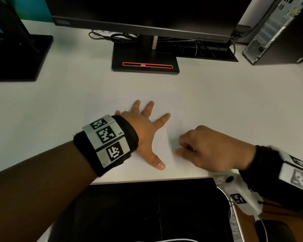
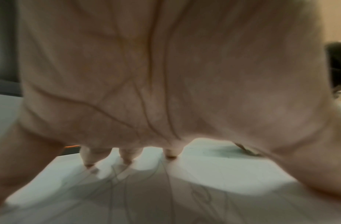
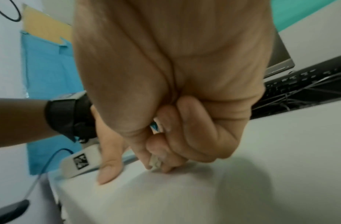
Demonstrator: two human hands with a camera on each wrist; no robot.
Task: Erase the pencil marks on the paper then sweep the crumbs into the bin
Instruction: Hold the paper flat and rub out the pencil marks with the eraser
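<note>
Your right hand (image 3: 165, 84) hides most of the eraser (image 3: 155, 162); only a small pale tip shows. The left wrist view is blurry, so the pencil marks (image 2: 165, 189) look smudged. The paper (image 1: 164, 105) edges are too faint to see.

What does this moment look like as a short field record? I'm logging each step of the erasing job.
left hand: flat, fingers spread, presses the paper down
right hand: curled, pinches a small pale eraser, its tip on the paper
paper: white sheet lying on the white desk
pencil marks: faint lines under the left hand, not yet erased
bin: not in view
behind: monitor stand
</note>
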